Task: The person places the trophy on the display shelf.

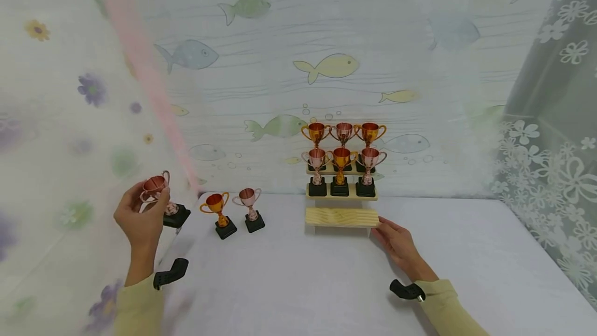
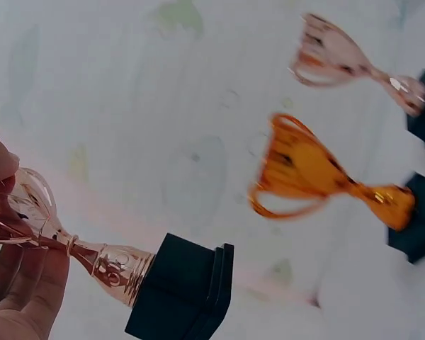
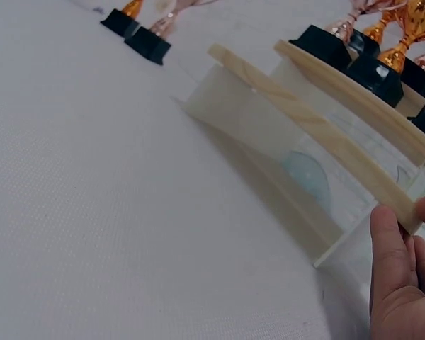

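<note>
My left hand [image 1: 144, 214] grips a small rose-gold trophy cup [image 2: 110, 265] by its bowl, tilted, its black base [image 2: 180, 287] pointing down to the right. Right of it, a gold trophy [image 1: 216, 204] and another rose-gold trophy [image 1: 249, 198] stand on the table. My right hand [image 1: 400, 245] pinches the right end of the lowest wooden step [image 1: 342, 217] of a tiered stand; in the right wrist view the thumb lies above the board [image 3: 319, 134] and fingers below. Nothing stands on that step. The two upper steps carry gold and rose-gold trophies [image 1: 342, 158] in rows.
A white cloth covers the table [image 1: 289, 284]. Behind it hangs a curtain [image 1: 261, 87] printed with fish, close to the stand's back. A flowered sheet [image 1: 60, 134] hangs at the left, and a lacy curtain [image 1: 555, 170] at the right. Clear side panels [image 3: 347, 237] support the lowest step.
</note>
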`<state>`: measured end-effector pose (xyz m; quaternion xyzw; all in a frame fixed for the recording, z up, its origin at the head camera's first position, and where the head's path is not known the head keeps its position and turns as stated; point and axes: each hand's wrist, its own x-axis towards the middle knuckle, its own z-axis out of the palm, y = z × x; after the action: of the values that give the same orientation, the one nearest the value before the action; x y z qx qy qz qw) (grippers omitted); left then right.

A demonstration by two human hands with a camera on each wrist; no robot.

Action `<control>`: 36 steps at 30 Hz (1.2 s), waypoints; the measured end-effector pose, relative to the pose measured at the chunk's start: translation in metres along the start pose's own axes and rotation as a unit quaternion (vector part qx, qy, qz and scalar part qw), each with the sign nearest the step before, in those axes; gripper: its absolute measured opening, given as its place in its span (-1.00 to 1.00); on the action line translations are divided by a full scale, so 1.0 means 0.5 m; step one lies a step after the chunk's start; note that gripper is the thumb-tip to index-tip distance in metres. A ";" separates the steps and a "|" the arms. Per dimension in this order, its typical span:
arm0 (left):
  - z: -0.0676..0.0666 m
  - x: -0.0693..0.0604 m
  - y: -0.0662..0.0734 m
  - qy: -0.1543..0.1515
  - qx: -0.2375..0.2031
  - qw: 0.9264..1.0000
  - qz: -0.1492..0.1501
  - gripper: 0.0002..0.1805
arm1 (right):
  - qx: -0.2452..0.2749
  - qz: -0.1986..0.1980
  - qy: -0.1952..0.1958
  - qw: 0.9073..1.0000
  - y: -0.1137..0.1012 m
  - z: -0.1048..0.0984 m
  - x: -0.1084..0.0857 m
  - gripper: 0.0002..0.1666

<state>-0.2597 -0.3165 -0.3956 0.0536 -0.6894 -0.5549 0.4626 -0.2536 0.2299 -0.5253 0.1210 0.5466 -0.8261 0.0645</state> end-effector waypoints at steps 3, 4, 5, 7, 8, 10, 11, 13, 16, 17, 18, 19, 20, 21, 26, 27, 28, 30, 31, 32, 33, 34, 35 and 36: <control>0.011 0.010 0.044 -0.005 -0.025 0.999 0.019 -0.54 | -0.001 0.001 0.002 1.000 -0.001 0.001 0.000 -0.31; 0.018 0.013 0.057 -0.010 -0.032 0.999 0.023 -0.54 | -0.002 0.002 0.002 1.000 -0.001 0.002 0.000 -0.31; 0.025 0.015 0.070 -0.015 -0.037 0.999 0.028 -0.54 | -0.001 0.002 0.002 1.000 -0.001 0.002 0.001 -0.31; 0.041 0.016 0.092 -0.030 -0.048 0.998 0.041 -0.55 | -0.002 0.001 0.003 1.000 0.000 0.002 0.001 -0.32; 0.050 0.016 0.102 -0.039 -0.054 0.997 0.046 -0.54 | -0.002 0.001 0.003 1.000 0.000 0.001 0.002 -0.32; 0.070 0.012 0.121 -0.062 -0.065 0.994 0.059 -0.53 | -0.001 0.002 0.001 1.000 0.001 0.000 0.003 -0.31; 0.079 0.010 0.130 -0.074 -0.073 0.992 0.065 -0.52 | -0.002 0.002 0.002 1.000 0.002 -0.001 0.003 -0.31; 0.100 0.003 0.145 -0.099 -0.093 0.988 0.075 -0.50 | -0.002 0.001 0.002 1.000 0.003 -0.001 0.004 -0.32; 0.131 -0.011 0.160 -0.136 -0.116 0.980 0.091 -0.50 | -0.005 0.001 0.001 1.000 0.005 -0.002 0.007 -0.31; 0.141 -0.017 0.164 -0.148 -0.121 0.977 0.094 -0.50 | -0.005 0.000 0.002 1.000 0.005 -0.002 0.007 -0.31; 0.151 -0.023 0.168 -0.161 -0.126 0.974 0.096 -0.50 | -0.004 0.000 0.003 1.000 0.005 -0.002 0.007 -0.31; 0.161 -0.030 0.172 -0.173 -0.129 0.971 0.098 -0.50 | -0.004 0.000 0.004 1.000 0.005 -0.002 0.008 -0.31; 0.171 -0.038 0.175 -0.186 -0.134 0.968 0.097 -0.50 | -0.004 0.001 0.004 1.000 0.005 -0.002 0.008 -0.31; 0.181 -0.045 0.178 -0.199 -0.139 0.965 0.095 -0.51 | -0.003 0.002 0.004 1.000 0.005 -0.002 0.008 -0.31; 0.230 -0.085 0.187 -0.252 -0.161 0.951 0.083 -0.52 | -0.003 0.005 0.005 1.000 0.006 -0.002 0.009 -0.29; 0.240 -0.093 0.187 -0.261 -0.163 0.948 0.081 -0.53 | -0.002 0.005 0.005 1.000 0.007 -0.002 0.009 -0.29; 0.249 -0.102 0.187 -0.270 -0.165 0.945 0.078 -0.53 | -0.001 0.005 0.006 1.000 0.007 -0.002 0.009 -0.30; 0.267 -0.118 0.187 -0.287 -0.167 0.940 0.073 -0.53 | -0.002 0.005 0.005 1.000 0.007 -0.002 0.009 -0.30; 0.276 -0.127 0.187 -0.295 -0.167 0.938 0.070 -0.52 | -0.002 0.006 0.005 1.000 0.007 -0.003 0.010 -0.30; 0.284 -0.135 0.186 -0.303 -0.165 0.936 0.068 -0.52 | -0.003 0.005 0.005 1.000 0.007 -0.003 0.010 -0.30; 0.293 -0.144 0.186 -0.312 -0.162 0.934 0.068 -0.51 | -0.002 0.005 0.007 1.000 0.007 -0.003 0.010 -0.31; 0.301 -0.152 0.184 -0.320 -0.161 0.931 0.067 -0.49 | -0.003 0.006 0.006 1.000 0.006 -0.003 0.010 -0.31; 0.310 -0.161 0.183 -0.328 -0.161 0.928 0.067 -0.48 | -0.006 0.006 0.007 1.000 0.006 -0.003 0.010 -0.31; 0.318 -0.169 0.183 -0.336 -0.161 0.925 0.067 -0.47 | -0.007 0.006 0.006 1.000 0.006 -0.002 0.011 -0.30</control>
<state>-0.2824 -0.1186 -0.3631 -0.2579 -0.7079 -0.6112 0.2423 -0.2579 0.2300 -0.5297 0.1281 0.5525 -0.8209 0.0670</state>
